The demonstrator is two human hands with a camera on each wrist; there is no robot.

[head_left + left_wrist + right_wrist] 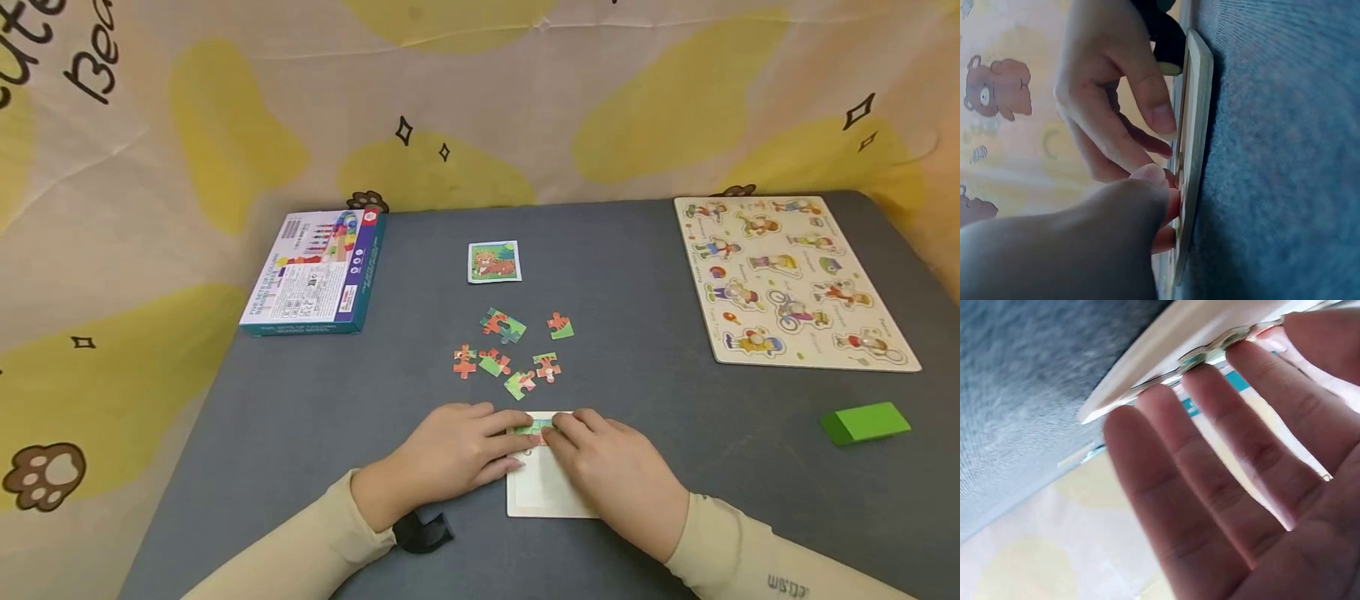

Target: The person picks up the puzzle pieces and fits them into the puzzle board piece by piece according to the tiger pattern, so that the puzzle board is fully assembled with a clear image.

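Note:
A small white puzzle tray (551,496) lies before me, with a few joined jigsaw pieces (536,427) along its far edge. My left hand (461,446) reaches in from the left and rests its fairly straight fingertips on these pieces. From the other side my right hand (618,471) touches them and the tray's far right part, covering that corner. In the right wrist view its long fingers (1204,459) are stretched out, tips at the tray's edge. The left wrist view shows both hands close together over the thin tray (1197,125).
Several loose jigsaw pieces (503,325) lie just beyond the tray. Behind them is a small picture card (494,262) with a brown animal. A boxed set (311,271) stands at left. On the right are a wooden picture board (787,283) and a green block (866,423).

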